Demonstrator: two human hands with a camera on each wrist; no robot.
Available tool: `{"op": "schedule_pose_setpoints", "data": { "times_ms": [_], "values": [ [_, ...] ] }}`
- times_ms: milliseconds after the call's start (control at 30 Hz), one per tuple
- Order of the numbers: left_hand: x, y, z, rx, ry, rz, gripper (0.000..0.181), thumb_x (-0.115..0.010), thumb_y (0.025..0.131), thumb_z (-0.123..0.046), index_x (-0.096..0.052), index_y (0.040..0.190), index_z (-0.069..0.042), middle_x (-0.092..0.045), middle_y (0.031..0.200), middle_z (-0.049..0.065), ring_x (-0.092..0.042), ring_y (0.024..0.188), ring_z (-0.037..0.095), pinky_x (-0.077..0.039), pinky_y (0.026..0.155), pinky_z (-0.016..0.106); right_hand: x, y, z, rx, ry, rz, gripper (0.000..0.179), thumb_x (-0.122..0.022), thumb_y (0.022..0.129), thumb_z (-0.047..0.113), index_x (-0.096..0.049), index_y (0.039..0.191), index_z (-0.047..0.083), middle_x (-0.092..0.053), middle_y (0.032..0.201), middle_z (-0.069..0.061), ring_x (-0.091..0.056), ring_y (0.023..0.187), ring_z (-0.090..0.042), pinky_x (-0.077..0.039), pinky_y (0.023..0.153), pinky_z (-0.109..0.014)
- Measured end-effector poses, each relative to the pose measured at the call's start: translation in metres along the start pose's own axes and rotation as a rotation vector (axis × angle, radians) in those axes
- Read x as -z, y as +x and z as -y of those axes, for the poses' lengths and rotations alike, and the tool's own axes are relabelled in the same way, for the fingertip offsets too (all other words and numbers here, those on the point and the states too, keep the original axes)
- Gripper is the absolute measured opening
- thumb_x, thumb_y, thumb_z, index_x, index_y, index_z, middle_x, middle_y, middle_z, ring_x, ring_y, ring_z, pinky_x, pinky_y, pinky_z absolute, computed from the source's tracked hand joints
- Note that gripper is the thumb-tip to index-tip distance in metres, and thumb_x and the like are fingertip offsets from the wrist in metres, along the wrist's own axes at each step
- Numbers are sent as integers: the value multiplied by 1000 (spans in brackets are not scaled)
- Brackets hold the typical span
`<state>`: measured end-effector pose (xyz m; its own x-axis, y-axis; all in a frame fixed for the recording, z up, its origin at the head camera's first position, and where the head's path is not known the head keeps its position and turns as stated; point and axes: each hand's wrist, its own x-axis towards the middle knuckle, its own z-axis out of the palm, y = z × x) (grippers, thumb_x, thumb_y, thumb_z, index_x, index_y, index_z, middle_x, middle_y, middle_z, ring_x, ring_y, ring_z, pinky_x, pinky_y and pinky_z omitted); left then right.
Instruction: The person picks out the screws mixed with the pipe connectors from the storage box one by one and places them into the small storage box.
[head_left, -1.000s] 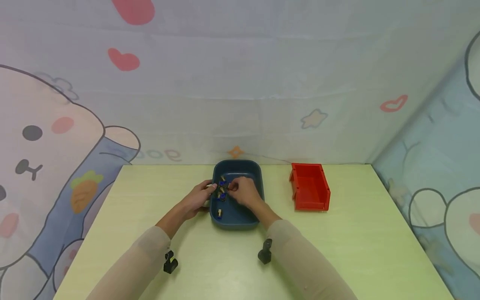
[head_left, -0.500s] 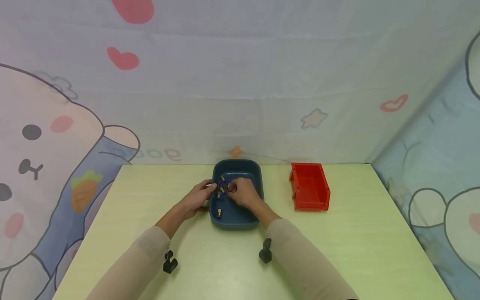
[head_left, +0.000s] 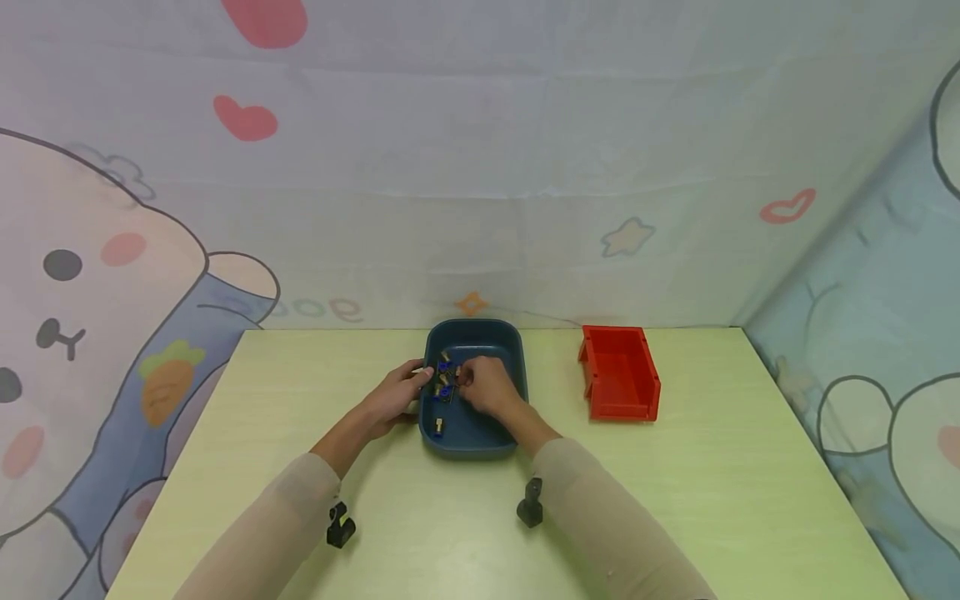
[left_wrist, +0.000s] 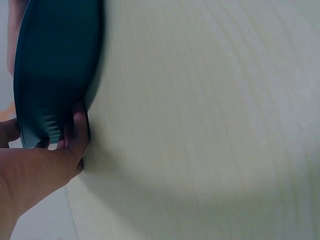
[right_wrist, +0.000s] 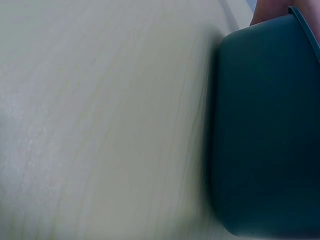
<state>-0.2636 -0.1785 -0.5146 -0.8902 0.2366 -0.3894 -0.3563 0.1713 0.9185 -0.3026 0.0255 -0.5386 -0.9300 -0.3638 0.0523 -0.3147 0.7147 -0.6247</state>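
A dark blue plastic bin (head_left: 487,442) sits at the back middle of the table, with several small brass-and-blue push-in fittings (head_left: 444,390) heaped along its left side. One fitting (head_left: 438,427) lies apart toward the front. My left hand (head_left: 390,396) grips the bin's left wall, thumb at the rim; in the left wrist view its fingers bend against the outer wall (left_wrist: 60,55). Inside the bin, my right hand (head_left: 489,386) has thumb and forefinger pinched at a small fitting beside the heap, mostly hidden by the fingers. The right wrist view shows the bin's outside (right_wrist: 270,130), which hides the fingers.
To the right of the blue bin stands a red open-front bin (head_left: 622,375). A patterned cloth (head_left: 480,167) hangs right behind the table's back edge. Each sleeve carries a black wrist camera (head_left: 530,502). Pale wood-grain tabletop (head_left: 420,533) stretches in front.
The right hand's fingertips shift very slightly among the fittings. The left hand and both bins stay where they were.
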Motion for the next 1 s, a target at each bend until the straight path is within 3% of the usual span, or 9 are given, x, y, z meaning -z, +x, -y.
{"op": "schedule_pose_setpoints", "data": {
  "times_ms": [200, 500, 733, 1000],
  "values": [
    [1, 1, 2, -6, -1, 3, 57, -46, 115, -33, -30, 165, -9, -40, 160, 25, -44, 148, 44, -51, 105, 61, 0, 1, -1, 6, -28, -1, 3, -75, 88, 3, -76, 86, 5, -67, 77, 0, -60, 75, -15, -52, 71, -30],
    [1, 0, 2, -8, -7, 3, 58, -47, 115, -33, -30, 165, -9, -39, 161, 25, -43, 148, 44, -51, 106, 61, 0, 0, 0, 9, -33, -21, 16, -78, 86, 0, -71, 75, 10, -63, 70, 1, -58, 71, -16, -49, 66, -30],
    [0, -1, 3, -5, -14, 2, 59, -47, 115, -33, -29, 165, -9, -39, 161, 25, -42, 149, 44, -50, 106, 61, -1, -1, -1, -14, 16, -44, 13, -80, 87, 4, -74, 76, 10, -66, 71, 2, -60, 71, -15, -52, 68, -30],
    [1, 0, 2, -11, -8, 6, 58, -46, 115, -33, -30, 165, -9, -40, 160, 25, -43, 148, 44, -52, 105, 59, 1, 1, -1, 14, 63, -80, 5, -79, 87, 9, -75, 84, 9, -70, 77, 1, -63, 72, -11, -55, 70, -27]
  ]
}}
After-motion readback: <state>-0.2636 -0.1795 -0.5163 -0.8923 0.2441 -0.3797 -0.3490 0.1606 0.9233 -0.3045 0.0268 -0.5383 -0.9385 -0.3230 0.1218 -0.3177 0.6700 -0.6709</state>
